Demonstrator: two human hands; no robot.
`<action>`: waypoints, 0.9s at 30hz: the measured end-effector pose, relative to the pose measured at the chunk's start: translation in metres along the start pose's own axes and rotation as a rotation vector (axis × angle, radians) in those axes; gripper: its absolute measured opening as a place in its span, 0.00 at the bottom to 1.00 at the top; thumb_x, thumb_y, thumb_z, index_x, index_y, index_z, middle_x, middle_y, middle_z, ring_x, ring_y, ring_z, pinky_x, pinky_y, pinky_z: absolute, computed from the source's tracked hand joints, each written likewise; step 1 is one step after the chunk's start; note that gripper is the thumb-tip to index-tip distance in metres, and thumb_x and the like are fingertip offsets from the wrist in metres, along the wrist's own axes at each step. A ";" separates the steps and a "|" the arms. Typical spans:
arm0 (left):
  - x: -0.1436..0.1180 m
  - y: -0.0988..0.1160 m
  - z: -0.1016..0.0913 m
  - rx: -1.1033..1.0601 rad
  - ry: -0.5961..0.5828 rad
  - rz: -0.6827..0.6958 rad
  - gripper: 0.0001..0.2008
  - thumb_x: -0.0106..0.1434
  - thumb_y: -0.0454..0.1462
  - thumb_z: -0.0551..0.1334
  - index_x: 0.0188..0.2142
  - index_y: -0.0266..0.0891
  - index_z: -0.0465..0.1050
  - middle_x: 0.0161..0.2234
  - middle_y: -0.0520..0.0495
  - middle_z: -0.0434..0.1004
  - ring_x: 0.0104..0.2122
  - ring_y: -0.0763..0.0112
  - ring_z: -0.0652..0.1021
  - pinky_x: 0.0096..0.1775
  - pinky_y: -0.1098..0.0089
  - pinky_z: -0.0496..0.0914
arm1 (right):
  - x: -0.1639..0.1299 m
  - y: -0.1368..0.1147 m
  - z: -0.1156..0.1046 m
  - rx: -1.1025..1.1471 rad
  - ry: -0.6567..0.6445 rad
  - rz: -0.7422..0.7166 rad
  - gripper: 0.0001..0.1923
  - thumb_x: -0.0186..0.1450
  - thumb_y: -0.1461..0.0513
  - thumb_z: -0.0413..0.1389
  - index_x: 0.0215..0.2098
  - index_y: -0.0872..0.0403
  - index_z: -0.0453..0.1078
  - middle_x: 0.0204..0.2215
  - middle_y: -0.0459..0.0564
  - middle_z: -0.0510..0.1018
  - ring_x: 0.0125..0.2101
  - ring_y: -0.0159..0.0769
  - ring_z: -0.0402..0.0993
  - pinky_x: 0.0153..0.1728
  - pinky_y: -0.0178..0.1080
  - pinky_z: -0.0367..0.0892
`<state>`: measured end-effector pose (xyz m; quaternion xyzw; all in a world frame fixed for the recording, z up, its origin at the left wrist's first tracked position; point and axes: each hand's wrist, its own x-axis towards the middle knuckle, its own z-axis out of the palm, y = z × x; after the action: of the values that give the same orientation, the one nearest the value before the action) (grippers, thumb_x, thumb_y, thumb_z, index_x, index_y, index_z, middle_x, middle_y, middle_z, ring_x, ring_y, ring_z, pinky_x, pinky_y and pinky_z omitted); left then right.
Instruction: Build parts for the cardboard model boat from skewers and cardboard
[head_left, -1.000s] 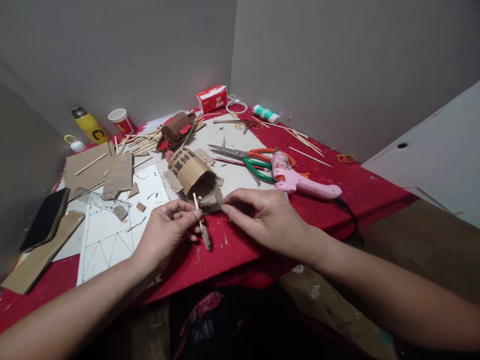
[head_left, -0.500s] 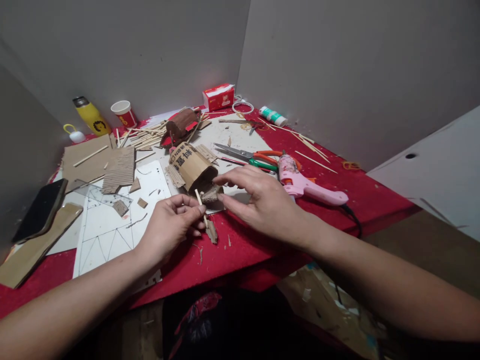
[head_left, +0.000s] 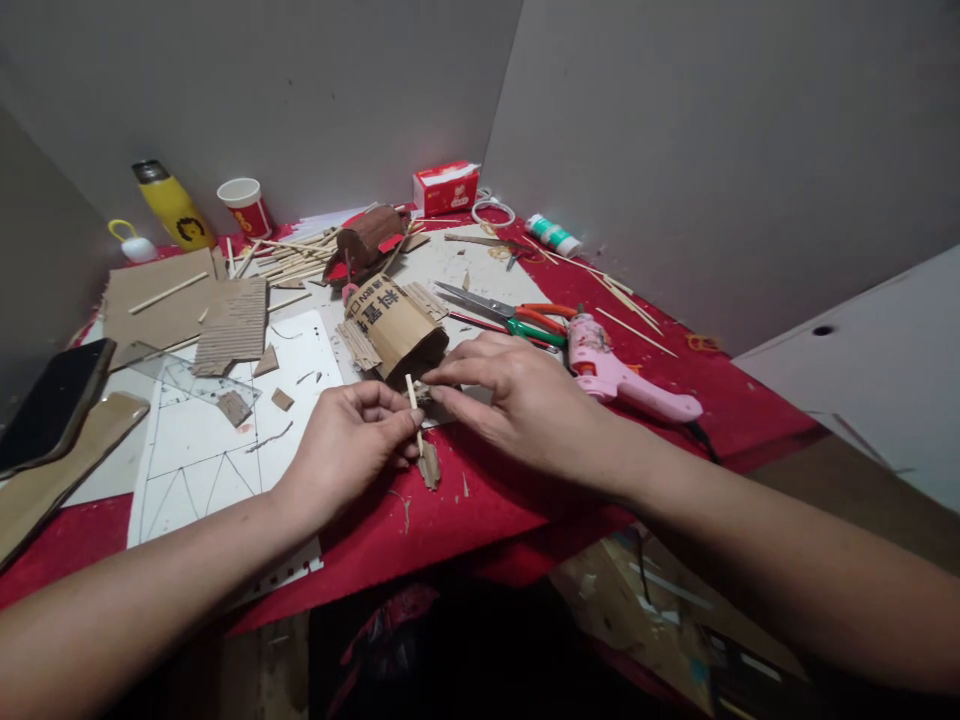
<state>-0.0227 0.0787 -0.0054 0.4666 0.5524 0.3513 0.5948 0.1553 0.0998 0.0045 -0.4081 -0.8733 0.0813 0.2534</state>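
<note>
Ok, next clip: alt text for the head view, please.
A left hand pinches a thin wooden stick while the right hand touches a curved cardboard model on a red table. Scissors, a pink glue gun, cardboard scraps and loose sticks lie around them.

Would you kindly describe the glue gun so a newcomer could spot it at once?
Start at the red table and look just past the right hand. Beside the scissors lies the glue gun, flat on its side. It is the only pale pink tool, with a dark cord trailing off the table edge.
</note>
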 end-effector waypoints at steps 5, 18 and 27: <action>0.001 0.005 0.000 0.034 -0.010 -0.009 0.06 0.59 0.33 0.65 0.27 0.33 0.70 0.17 0.52 0.75 0.17 0.78 0.73 0.23 0.78 0.69 | 0.006 0.001 0.002 0.019 -0.032 0.012 0.10 0.66 0.66 0.56 0.37 0.60 0.80 0.32 0.56 0.81 0.34 0.41 0.74 0.39 0.42 0.67; 0.005 0.007 -0.003 0.088 -0.061 0.049 0.07 0.58 0.32 0.64 0.25 0.33 0.70 0.17 0.52 0.73 0.18 0.77 0.72 0.23 0.77 0.66 | 0.014 -0.006 -0.001 0.120 -0.095 0.066 0.08 0.62 0.67 0.57 0.34 0.61 0.79 0.31 0.55 0.80 0.33 0.39 0.73 0.38 0.39 0.66; 0.008 0.004 -0.006 0.146 -0.046 0.073 0.06 0.57 0.34 0.63 0.25 0.34 0.71 0.18 0.50 0.73 0.19 0.73 0.73 0.24 0.73 0.65 | 0.017 -0.006 0.008 0.046 -0.007 0.058 0.06 0.61 0.65 0.59 0.31 0.61 0.79 0.27 0.54 0.80 0.30 0.38 0.72 0.35 0.39 0.64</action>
<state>-0.0268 0.0885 -0.0036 0.5366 0.5455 0.3207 0.5583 0.1385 0.1092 0.0057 -0.4270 -0.8599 0.1101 0.2572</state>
